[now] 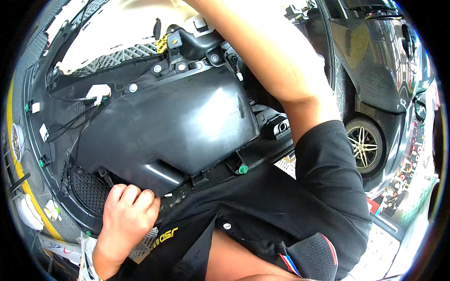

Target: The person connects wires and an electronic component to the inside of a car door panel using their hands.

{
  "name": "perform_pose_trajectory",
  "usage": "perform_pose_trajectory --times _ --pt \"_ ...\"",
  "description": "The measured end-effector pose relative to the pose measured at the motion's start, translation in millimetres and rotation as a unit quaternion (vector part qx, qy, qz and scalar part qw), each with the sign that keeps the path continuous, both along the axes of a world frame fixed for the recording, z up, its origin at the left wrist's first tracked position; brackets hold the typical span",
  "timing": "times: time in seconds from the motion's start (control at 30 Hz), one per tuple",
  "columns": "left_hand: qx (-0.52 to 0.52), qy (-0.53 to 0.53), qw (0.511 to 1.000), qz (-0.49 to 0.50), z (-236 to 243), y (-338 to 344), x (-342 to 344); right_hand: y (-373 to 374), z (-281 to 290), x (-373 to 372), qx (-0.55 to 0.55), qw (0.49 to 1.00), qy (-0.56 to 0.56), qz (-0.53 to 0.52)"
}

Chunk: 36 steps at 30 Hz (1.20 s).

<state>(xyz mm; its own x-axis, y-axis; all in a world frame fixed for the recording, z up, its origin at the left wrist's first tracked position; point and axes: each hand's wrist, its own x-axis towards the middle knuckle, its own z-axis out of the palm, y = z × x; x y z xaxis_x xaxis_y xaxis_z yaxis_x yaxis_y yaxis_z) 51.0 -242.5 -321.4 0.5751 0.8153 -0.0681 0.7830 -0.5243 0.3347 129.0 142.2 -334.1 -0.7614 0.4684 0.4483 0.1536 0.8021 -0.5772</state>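
A large glossy black plastic panel part [164, 126] lies in front of me, with bolts along its upper edge, green clips near the lower edge and thin black wires at its left. My left hand [129, 213] has its fingers curled over the lower edge of this part, beside a round dotted grille [86, 192]. My right arm stretches across the upper right and out past the top edge, so that hand is out of view. A white connector [98, 92] with wires and a yellow piece [161, 44] sit on the assembly.
At the right stands a dark car [379, 70] with a spoked wheel [364, 145]. A pale sheet [103, 23] lies behind the assembly. A yellow floor line [35, 206] curves along the left, past some white items [29, 213]. Printed paper [382, 241] lies at the lower right.
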Motion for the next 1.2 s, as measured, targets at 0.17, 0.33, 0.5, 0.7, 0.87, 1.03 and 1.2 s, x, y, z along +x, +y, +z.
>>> perform_pose_trajectory --times 0.17,0.33,0.5,0.7,0.87,1.03,1.2 --pt "0.041 0.039 0.997 0.049 -3.9 -11.3 -6.5 21.8 16.5 11.4 -0.246 0.965 0.066 0.061" --pt "0.001 -0.014 0.995 0.102 -7.3 -14.0 -8.3 55.3 56.4 66.5 -0.318 0.936 -0.119 0.097" --pt "-0.095 -0.21 0.962 0.146 8.3 -23.7 -32.4 61.9 59.9 76.3 -0.349 0.902 -0.181 0.18" --pt "0.15 -0.602 0.74 0.26 51.1 -26.7 -93.3 58.5 50.3 83.6 -0.441 0.868 -0.196 0.117" --pt "0.339 -0.662 0.615 0.261 113.9 -63.1 -195.0 65.8 33.4 80.7 -0.479 0.855 -0.138 0.145" --pt "0.356 -0.715 0.541 0.263 128.8 -100.5 -235.9 69.7 32.2 83.9 -0.504 0.848 -0.129 0.103" --pt "0.425 -0.632 0.52 0.387 93.7 -87.7 -243.3 75.5 22.5 80.6 -0.541 0.831 -0.09 0.09"
